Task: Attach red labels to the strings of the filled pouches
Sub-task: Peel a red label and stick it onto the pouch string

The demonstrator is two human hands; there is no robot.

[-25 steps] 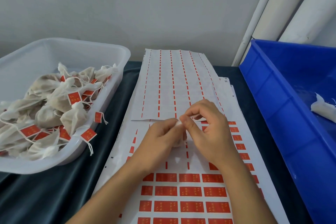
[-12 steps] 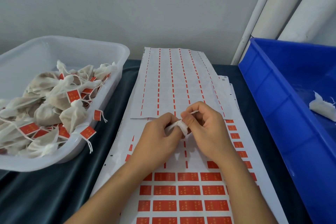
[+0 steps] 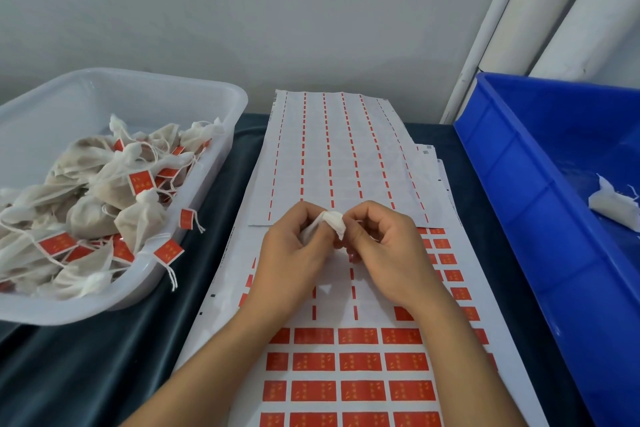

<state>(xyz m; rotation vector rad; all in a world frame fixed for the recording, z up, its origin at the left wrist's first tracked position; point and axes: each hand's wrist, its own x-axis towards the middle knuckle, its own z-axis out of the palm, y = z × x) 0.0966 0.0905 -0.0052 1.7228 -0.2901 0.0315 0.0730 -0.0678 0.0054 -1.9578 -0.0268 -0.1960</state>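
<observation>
A small white pouch (image 3: 331, 224) is held above the label sheets. My left hand (image 3: 294, 260) grips its body with curled fingers. My right hand (image 3: 384, 253) pinches at its gathered top, thumb and forefinger together; its string is mostly hidden between my fingers. Under my hands lies a sheet of red labels (image 3: 360, 360), with full rows near me and stripped rows further away. A used-up label sheet (image 3: 332, 156) with only thin red strips lies beyond. No red label shows on the held pouch.
A translucent white tub (image 3: 194, 90) at the left holds several filled pouches with red labels (image 3: 140, 182) on their strings. A blue crate (image 3: 540, 204) at the right holds one white pouch (image 3: 616, 206). Dark cloth (image 3: 69, 374) covers the table. White pipes (image 3: 540, 10) stand at the back right.
Both hands lifted the pouch slightly and turned it, so its white top now sticks up between my fingers. My right thumb and forefinger shifted along its top.
</observation>
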